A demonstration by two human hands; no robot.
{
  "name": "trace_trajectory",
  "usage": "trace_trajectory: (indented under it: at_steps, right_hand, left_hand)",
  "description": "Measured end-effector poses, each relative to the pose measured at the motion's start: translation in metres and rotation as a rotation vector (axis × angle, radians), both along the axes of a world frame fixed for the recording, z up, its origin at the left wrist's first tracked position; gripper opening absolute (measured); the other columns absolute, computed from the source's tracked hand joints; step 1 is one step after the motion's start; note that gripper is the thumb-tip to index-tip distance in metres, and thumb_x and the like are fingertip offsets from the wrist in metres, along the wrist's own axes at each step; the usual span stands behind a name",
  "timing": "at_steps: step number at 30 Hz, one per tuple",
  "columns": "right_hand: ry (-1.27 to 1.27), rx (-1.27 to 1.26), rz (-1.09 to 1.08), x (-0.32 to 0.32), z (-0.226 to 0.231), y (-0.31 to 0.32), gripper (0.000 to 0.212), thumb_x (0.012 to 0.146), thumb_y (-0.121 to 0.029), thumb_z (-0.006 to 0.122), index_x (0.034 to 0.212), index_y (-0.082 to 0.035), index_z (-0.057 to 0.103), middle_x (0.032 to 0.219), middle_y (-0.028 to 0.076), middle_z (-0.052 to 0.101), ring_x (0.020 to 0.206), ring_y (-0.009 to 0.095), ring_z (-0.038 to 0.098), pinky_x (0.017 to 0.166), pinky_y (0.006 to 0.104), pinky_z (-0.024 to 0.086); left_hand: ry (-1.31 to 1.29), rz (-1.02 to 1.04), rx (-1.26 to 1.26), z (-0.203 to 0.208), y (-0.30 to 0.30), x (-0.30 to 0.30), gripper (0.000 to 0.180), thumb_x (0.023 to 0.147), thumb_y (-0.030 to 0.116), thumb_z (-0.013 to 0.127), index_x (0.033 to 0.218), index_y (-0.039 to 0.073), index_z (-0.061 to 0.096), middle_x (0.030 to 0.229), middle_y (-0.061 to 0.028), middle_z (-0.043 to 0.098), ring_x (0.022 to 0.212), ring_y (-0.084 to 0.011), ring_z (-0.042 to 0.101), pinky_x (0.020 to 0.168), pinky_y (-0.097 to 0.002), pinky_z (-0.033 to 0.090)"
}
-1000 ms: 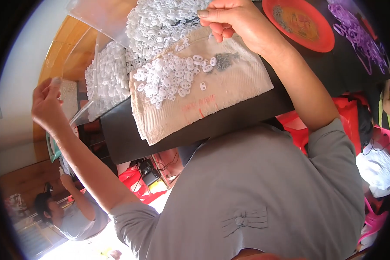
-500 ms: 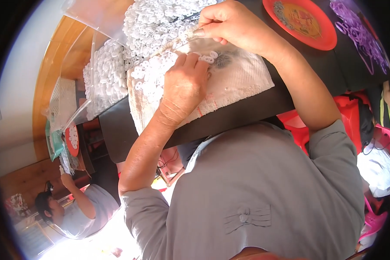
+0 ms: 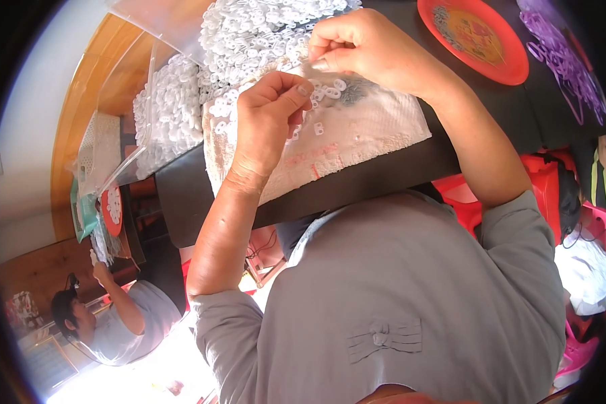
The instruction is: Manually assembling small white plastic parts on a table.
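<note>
1. Showing at the lower left of the frame is a co-worker (image 3: 131,313) in a light top, one arm raised.
2. Above that arm, a red plate (image 3: 117,229) bears white pieces.
3. Toward the upper left, a heap of small white two-holed pieces (image 3: 172,111) lies beside a clear panel (image 3: 148,87); more are piled at the top centre.
4. Near the centre, the left hand (image 3: 273,121) is above a beige cloth (image 3: 384,124), its thumb against curled fingers; whether anything is pinched, I cannot tell.
5. Loose white pieces (image 3: 330,93) lie on the cloth, just right of that hand.
6. Upper centre, the right hand (image 3: 357,50) has thumb and fingers drawn together; its grip's contents cannot be told.
7. Upper right: a red dish (image 3: 518,71), then purple strips (image 3: 565,60).
</note>
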State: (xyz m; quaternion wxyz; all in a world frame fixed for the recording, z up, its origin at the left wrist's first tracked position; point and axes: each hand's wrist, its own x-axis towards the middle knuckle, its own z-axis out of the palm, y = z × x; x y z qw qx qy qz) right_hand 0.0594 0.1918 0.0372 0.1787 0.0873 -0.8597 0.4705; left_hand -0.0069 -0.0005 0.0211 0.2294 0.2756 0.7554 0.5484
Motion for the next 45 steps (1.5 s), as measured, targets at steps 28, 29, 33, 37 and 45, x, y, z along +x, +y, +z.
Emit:
trace_trajectory:
  at_steps: [28, 29, 33, 37, 45]
  right_hand:
    - [0.129, -0.089, 0.049, -0.002, -0.014, -0.021, 0.005, 0.084, -0.001, 0.064, 0.084, 0.002, 0.061, 0.071, 0.005, 0.062, 0.066, 0.010, 0.059, 0.061, 0.0264, 0.047]
    - [-0.025, -0.134, 0.071, 0.000, -0.013, -0.020, 0.007, 0.086, -0.001, 0.062, 0.092, 0.002, 0.063, 0.074, 0.000, 0.061, 0.071, 0.007, 0.056, 0.066, 0.0235, 0.046]
    - [-0.041, -0.262, 0.075, 0.000, -0.015, -0.022, 0.006, 0.087, -0.002, 0.062, 0.092, 0.001, 0.064, 0.075, 0.000, 0.061, 0.070, 0.007, 0.056, 0.065, 0.0234, 0.046]
    - [-0.132, -0.383, 0.031, 0.003, -0.011, -0.020, 0.005, 0.088, -0.002, 0.062, 0.093, 0.001, 0.064, 0.078, 0.000, 0.061, 0.070, 0.007, 0.055, 0.064, 0.0225, 0.045]
    - [-0.060, -0.356, 0.006, 0.003, -0.013, -0.030, 0.004, 0.090, -0.003, 0.062, 0.091, 0.000, 0.063, 0.078, 0.001, 0.061, 0.072, 0.007, 0.055, 0.064, 0.0225, 0.046]
  left_hand:
    - [1.098, -0.277, -0.234, -0.040, -0.024, 0.013, 0.018, 0.070, 0.006, 0.070, 0.085, 0.007, 0.060, 0.085, -0.0080, 0.052, 0.078, -0.0287, 0.056, 0.061, -0.0402, 0.051]
    - [1.100, -0.272, -0.233, -0.041, -0.024, 0.013, 0.018, 0.070, 0.006, 0.070, 0.085, 0.007, 0.060, 0.085, -0.0080, 0.052, 0.078, -0.0287, 0.056, 0.061, -0.0402, 0.051]
    - [0.764, -0.097, -0.074, -0.035, -0.021, 0.014, 0.008, 0.082, 0.007, 0.066, 0.088, 0.003, 0.062, 0.081, -0.0075, 0.059, 0.072, -0.0193, 0.059, 0.059, -0.0354, 0.050]
    - [-0.102, 0.075, 0.184, -0.002, -0.015, 0.007, 0.011, 0.091, 0.009, 0.062, 0.091, -0.002, 0.065, 0.078, -0.0070, 0.066, 0.063, -0.0119, 0.058, 0.050, -0.0279, 0.046]
    - [-0.562, 0.111, 0.484, 0.005, -0.003, 0.002, 0.010, 0.090, 0.002, 0.061, 0.096, -0.006, 0.064, 0.080, -0.0120, 0.066, 0.063, -0.0164, 0.061, 0.051, -0.0272, 0.047]
